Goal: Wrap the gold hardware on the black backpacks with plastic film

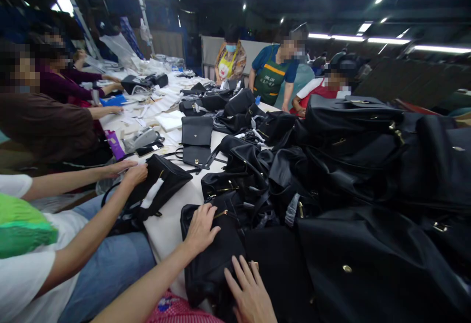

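Observation:
A black bag (211, 256) with a gold zipper lies in front of me at the table's near edge. On its top my left hand (201, 228) rests palm down, thumb apart from the fingers, beside the gold zipper (221, 213). My right hand (252, 291) is open, its fingers spread across the black material where the bag meets a black flap (277, 259). A small gold fitting (253, 265) shows by its fingertips. Neither hand grips anything that I can see.
To my right rises a large heap of black bags (371, 175). At my left, a co-worker's hands (134, 173) handle another black bag (165, 180). Several people work around the long white table (167, 234), which holds papers, a phone (147, 150) and more bags.

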`<state>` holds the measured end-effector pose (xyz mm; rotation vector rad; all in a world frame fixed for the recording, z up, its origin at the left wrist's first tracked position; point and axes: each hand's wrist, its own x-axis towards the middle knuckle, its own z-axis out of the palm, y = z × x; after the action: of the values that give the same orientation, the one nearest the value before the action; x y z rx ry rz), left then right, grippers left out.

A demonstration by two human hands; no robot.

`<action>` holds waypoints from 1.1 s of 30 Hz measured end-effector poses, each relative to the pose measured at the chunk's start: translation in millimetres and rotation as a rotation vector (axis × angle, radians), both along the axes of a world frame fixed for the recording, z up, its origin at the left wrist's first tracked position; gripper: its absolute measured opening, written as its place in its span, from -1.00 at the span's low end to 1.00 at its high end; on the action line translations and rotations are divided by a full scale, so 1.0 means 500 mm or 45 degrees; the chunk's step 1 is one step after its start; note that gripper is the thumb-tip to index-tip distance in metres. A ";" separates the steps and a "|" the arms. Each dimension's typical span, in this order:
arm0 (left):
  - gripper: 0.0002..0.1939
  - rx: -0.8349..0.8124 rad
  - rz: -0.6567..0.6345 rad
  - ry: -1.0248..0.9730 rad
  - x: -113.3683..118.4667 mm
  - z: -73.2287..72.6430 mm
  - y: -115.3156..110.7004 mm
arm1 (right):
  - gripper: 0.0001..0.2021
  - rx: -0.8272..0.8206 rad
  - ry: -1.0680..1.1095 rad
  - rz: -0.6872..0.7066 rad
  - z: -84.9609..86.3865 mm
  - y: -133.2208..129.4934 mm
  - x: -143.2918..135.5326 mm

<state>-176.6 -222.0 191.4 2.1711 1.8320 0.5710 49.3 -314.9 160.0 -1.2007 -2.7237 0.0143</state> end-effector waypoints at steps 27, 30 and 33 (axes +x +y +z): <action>-0.44 -0.172 0.289 -0.654 -0.118 0.092 -0.120 | -0.24 -1.321 1.311 -0.703 0.056 0.044 -0.069; -0.39 0.017 0.456 -0.622 -0.158 0.143 -0.188 | -0.04 -1.388 1.430 -0.689 0.122 0.043 -0.157; -0.35 0.183 0.682 -0.568 -0.220 0.191 -0.222 | -0.08 -1.529 1.538 -0.316 0.173 0.066 -0.198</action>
<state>-286.8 -333.2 287.0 1.4342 2.1376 1.2137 -49.8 -282.0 246.5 -1.0548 -1.3207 1.8089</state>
